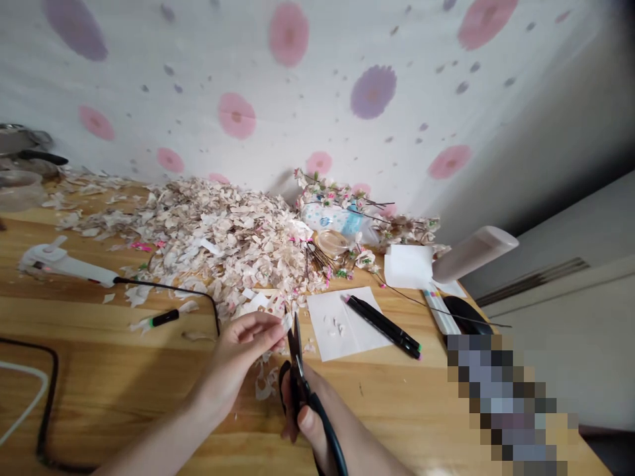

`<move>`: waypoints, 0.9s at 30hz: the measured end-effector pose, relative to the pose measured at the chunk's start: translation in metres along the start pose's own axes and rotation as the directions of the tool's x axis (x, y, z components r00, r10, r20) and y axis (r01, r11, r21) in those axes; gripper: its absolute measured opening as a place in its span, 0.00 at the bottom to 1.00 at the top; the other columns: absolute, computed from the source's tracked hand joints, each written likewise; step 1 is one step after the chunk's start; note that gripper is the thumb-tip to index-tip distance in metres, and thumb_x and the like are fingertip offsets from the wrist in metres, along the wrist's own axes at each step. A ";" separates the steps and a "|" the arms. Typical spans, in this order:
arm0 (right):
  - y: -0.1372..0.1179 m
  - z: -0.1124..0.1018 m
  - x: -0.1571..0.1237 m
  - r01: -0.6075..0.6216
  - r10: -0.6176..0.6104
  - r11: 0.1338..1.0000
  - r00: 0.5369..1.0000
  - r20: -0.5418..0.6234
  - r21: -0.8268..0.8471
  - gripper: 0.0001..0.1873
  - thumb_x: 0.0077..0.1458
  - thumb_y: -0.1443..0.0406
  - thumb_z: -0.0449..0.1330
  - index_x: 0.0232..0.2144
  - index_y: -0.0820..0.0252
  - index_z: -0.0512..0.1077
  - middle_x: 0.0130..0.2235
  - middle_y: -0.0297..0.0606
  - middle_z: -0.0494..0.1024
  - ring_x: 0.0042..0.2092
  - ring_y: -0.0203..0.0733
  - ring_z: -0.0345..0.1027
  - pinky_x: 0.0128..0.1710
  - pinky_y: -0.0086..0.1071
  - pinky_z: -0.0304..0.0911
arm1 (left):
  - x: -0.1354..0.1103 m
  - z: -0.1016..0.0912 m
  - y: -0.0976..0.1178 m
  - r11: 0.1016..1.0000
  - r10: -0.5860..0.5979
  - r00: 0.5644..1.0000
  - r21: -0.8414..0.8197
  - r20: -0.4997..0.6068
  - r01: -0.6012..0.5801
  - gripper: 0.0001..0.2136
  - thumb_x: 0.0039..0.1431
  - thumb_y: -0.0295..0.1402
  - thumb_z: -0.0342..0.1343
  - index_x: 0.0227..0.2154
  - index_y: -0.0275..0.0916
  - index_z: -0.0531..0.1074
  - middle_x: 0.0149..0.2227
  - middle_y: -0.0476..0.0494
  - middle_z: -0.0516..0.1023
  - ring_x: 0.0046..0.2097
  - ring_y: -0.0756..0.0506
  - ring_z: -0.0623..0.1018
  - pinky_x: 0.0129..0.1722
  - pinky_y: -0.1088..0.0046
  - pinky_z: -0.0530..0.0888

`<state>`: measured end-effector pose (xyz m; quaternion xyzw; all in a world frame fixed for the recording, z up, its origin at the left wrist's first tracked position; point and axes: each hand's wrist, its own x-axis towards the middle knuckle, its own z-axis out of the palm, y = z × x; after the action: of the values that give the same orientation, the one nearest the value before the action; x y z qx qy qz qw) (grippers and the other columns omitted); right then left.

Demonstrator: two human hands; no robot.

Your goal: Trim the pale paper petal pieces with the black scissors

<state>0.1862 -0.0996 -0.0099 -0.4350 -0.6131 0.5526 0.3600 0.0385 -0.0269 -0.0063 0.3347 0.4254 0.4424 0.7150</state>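
My left hand pinches a small white scrap of paper between thumb and fingers. Black-handled scissors are held in my right hand, thumb through one loop. Their blades point away from me and stand slightly apart, right beside the scrap. Just right of the blades lies a white sheet of paper with several tiny white cut pieces on it. Black marker pens rest across that sheet. Behind my hands spreads a big heap of pale paper scraps.
On the left lie a white corded device, its black cable and a black pen cap. Artificial flower sprigs and a clear round container stand behind. At right are a pale bottle and a black mouse.
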 end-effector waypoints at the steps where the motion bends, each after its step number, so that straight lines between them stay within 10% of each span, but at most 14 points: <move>1: 0.001 -0.001 0.000 -0.010 0.010 1.000 1.000 0.010 0.014 0.41 0.51 0.31 0.41 0.42 0.59 0.64 0.34 0.40 0.68 0.35 0.45 0.64 0.38 0.38 0.68 | 0.000 0.000 -0.002 1.000 -0.006 1.000 0.020 0.016 0.006 0.13 0.39 0.39 0.73 0.26 0.39 0.80 0.25 0.51 0.78 0.28 0.54 0.76 0.30 0.85 0.73; 27: 0.024 -0.002 -0.005 -0.065 0.048 0.984 0.993 0.103 0.165 0.38 0.48 0.29 0.41 0.32 0.57 0.61 0.29 0.35 0.63 0.25 0.39 0.64 0.22 0.31 0.65 | -0.004 0.002 -0.007 0.995 -0.041 0.998 0.086 -0.039 0.044 0.15 0.33 0.41 0.75 0.22 0.39 0.79 0.24 0.50 0.78 0.27 0.53 0.74 0.29 0.84 0.73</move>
<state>0.1935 -0.1031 -0.0336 -0.3925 -0.5688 0.6331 0.3486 0.0421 -0.0333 -0.0107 0.3478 0.4645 0.4144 0.7011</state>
